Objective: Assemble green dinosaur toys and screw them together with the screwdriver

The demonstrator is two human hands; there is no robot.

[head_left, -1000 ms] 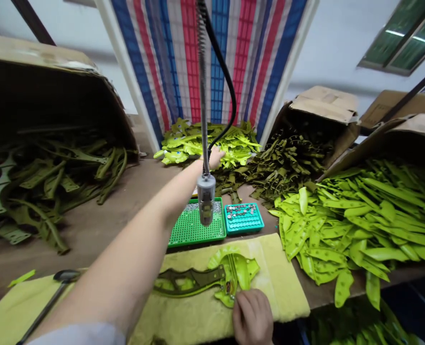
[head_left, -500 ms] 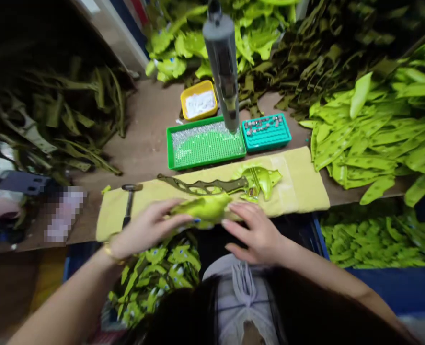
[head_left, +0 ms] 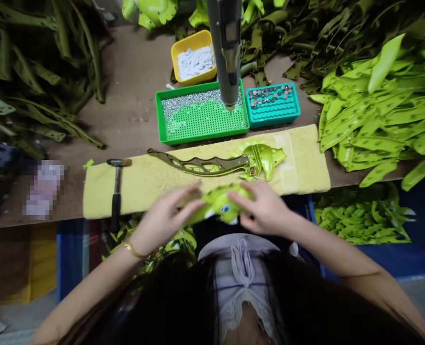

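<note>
A lime-green plastic piece with a blue-and-white eye point(head_left: 223, 210) is held between both hands over the near edge of a yellow cloth point(head_left: 305, 160). My left hand point(head_left: 167, 213) grips its left end, fingers closed round it. At its right end, my right hand point(head_left: 264, 207) holds it with thumb and fingers. Just beyond, a dark olive curved part point(head_left: 212, 166) lies on the cloth, its right end set on a lime-green shell point(head_left: 267, 158). To the left, a hammer point(head_left: 117, 184) lies across the cloth, its handle past the near edge.
A powered driver point(head_left: 229, 62) hangs over a green tray point(head_left: 194, 127) of screws. Beside it stand a teal tray point(head_left: 273, 112) with small metal parts and a yellow bin point(head_left: 194, 79) of white pieces. Piles of green parts point(head_left: 384, 124) and olive parts point(head_left: 43, 62) flank the cloth.
The green piece has been turned, so its eye and white points now show. Both hands still hold it. The camera view has shifted, with the trays and cloth higher in the picture.
</note>
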